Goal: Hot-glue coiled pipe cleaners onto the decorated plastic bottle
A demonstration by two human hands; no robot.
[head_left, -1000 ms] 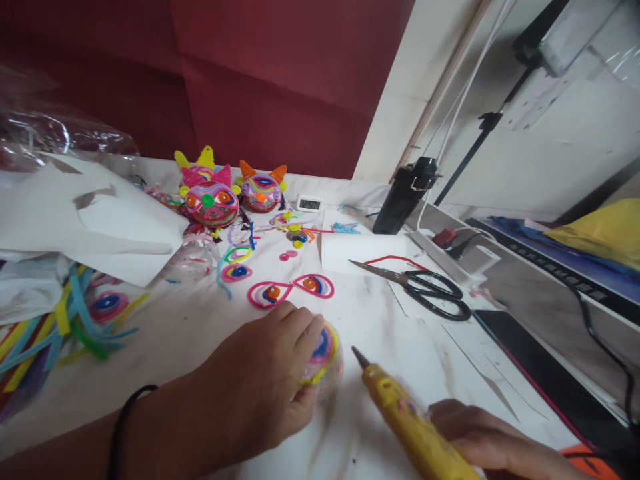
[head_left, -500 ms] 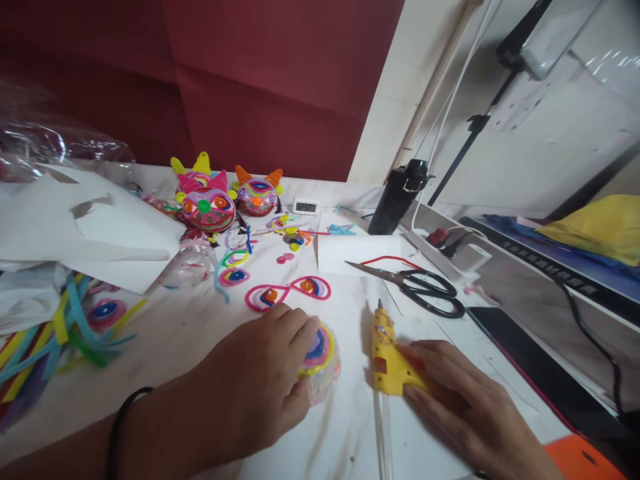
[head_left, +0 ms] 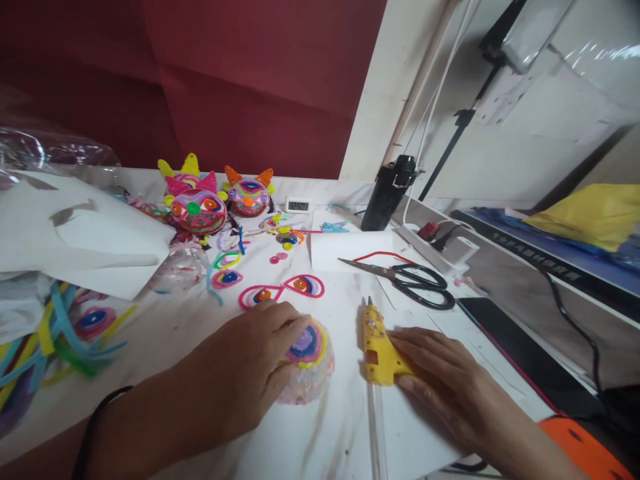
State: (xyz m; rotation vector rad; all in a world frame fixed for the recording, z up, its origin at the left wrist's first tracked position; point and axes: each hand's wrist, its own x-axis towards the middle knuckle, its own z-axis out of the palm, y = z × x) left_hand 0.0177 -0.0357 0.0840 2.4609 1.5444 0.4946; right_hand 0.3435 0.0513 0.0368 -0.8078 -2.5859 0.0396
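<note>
My left hand (head_left: 235, 360) is curled over a clear plastic dome (head_left: 305, 383) standing on the table, with its fingers against the far left side. The dome's top bears coiled rings in purple, blue, pink and yellow. To the right, a yellow glue gun (head_left: 379, 350) lies on its side, nozzle pointing away and a long clear glue stick (head_left: 376, 427) coming out of its back. My right hand (head_left: 445, 380) is closed around the gun's handle, its fingertips partly hidden. Just beyond my left hand lie two pink-rimmed eye shapes (head_left: 303, 285) with orange centres.
Black-handled scissors (head_left: 420, 283) lie beyond the glue gun, and a dark phone-like slab (head_left: 520, 360) lies at right. Decorated horned balls (head_left: 249, 195) stand at the back beside a small digital clock (head_left: 298, 205). White paper (head_left: 90, 233) and colourful strips (head_left: 60, 340) cover the left.
My left hand has shifted slightly left on the dome, so more of its clear side shows. My right hand stays at the glue gun's handle. The whole view has shifted a little.
</note>
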